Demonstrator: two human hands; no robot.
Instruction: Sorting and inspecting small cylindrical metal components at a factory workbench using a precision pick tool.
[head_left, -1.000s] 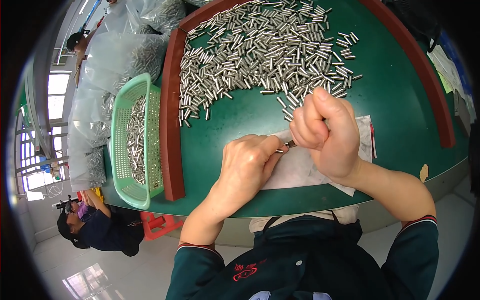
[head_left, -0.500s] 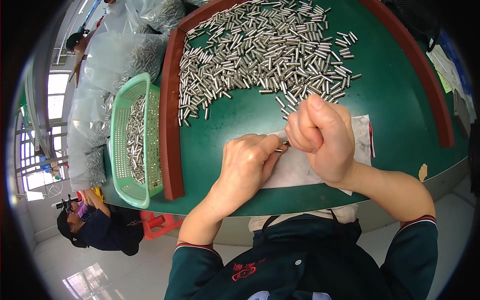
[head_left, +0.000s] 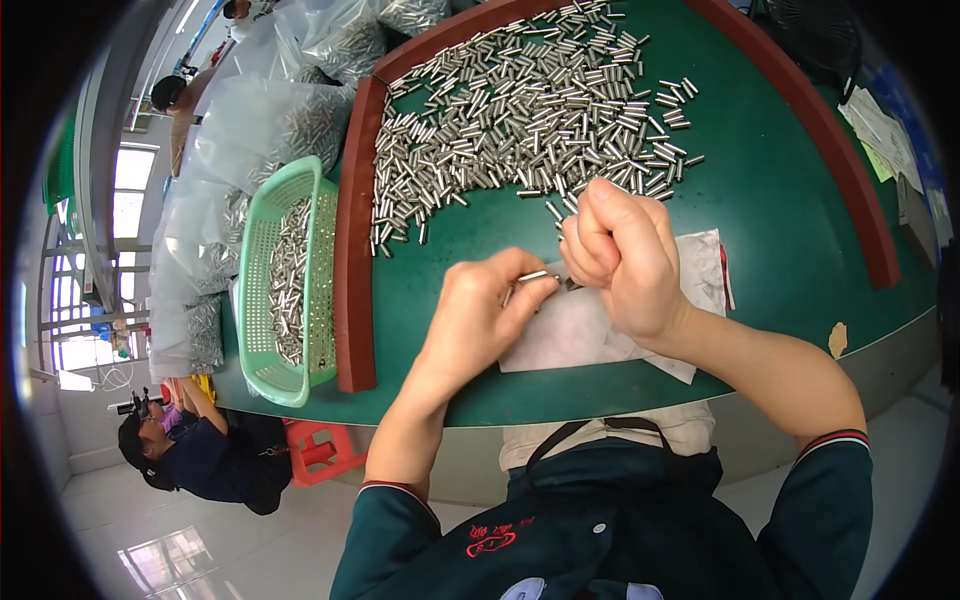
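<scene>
My left hand is closed, with a small metal pin pinched between thumb and forefinger. A second shiny bit shows in its palm, too hidden to name. Right beside it, my right hand makes a tight fist, thumb on top. Something small and dark peeks out under that fist; I cannot make out what it is. Both hands hover over a stained white cloth on the green tabletop. Beyond them spreads a big pile of metal pins, with a few strays near my right fist.
A brown raised border walls the work area left, back and right. Outside it on the left stands a light green basket of pins, then clear bags of metal parts. A co-worker sits at lower left by a red stool.
My left hand has drawn slightly away from the right fist and turned, so the pin at its fingertips shows more. The whole view has shifted a little.
</scene>
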